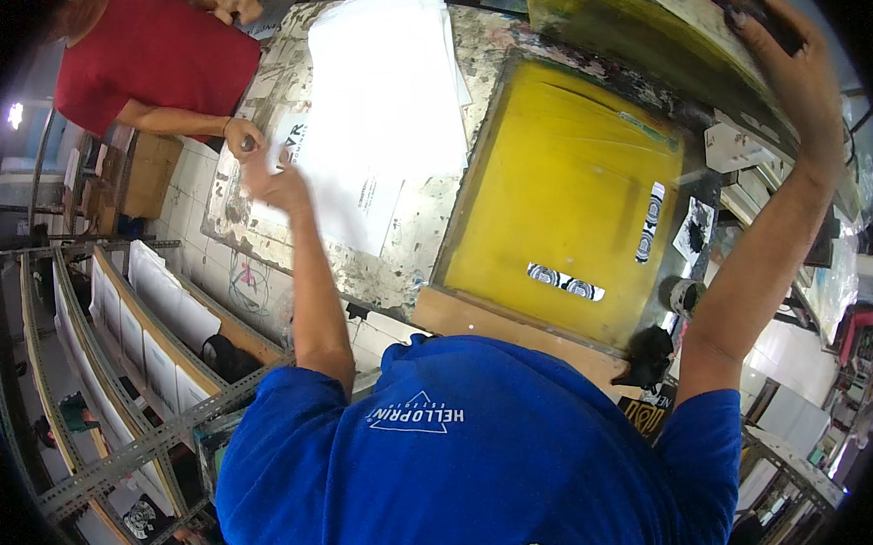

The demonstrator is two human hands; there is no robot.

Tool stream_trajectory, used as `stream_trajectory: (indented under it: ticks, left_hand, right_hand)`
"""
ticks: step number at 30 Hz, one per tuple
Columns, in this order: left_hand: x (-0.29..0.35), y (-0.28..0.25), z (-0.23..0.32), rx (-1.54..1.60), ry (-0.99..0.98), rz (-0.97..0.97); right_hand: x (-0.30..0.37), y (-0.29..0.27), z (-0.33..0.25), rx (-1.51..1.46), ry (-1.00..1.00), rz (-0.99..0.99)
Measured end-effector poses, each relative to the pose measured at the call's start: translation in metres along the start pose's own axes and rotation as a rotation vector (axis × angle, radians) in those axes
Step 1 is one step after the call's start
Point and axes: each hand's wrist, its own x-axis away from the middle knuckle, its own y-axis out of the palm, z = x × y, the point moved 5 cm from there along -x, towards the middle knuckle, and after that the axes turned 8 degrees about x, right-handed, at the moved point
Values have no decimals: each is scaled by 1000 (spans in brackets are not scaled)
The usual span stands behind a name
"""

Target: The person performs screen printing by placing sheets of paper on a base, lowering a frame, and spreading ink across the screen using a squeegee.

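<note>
My right hand point(788, 45) is raised at the upper right, its fingers closed over the edge of a tilted screen printing frame point(631, 27) with a yellowish mesh. Below that frame lies a yellow printing board point(550, 178) with two black-and-white patterned strips point(565, 282) on it. My left hand point(279, 185) is over the left of the table, its fingers smeared by motion, beside a white sheet with black print point(379, 211). Whether it holds a sheet I cannot tell. A stack of white paper point(382, 88) lies between it and the board.
A co-worker in a red shirt point(154, 60) stands across the table's left corner, one hand point(244, 137) close to my left hand. Metal racks with boards point(143, 317) stand at lower left. A small pot point(687, 297) and a black-smudged paper point(694, 229) are right of the board.
</note>
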Motion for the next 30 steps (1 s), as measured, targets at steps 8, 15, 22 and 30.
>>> stream_trajectory:
  ticks: [8,15,22,30]
  left_hand:
    - [95,98,143,111,-71,-723]
    - [108,105,115,402,-423,-474]
    - [104,86,197,854,-363,-1088]
    - [198,90,285,487,361,-1270]
  right_hand:
    - [-4,5,19,38,10,-72]
    - [0,0,-70,-31,39,129]
    - [6,-10,-95,-156,15,138]
    - [7,-16,-94,118,-37,115]
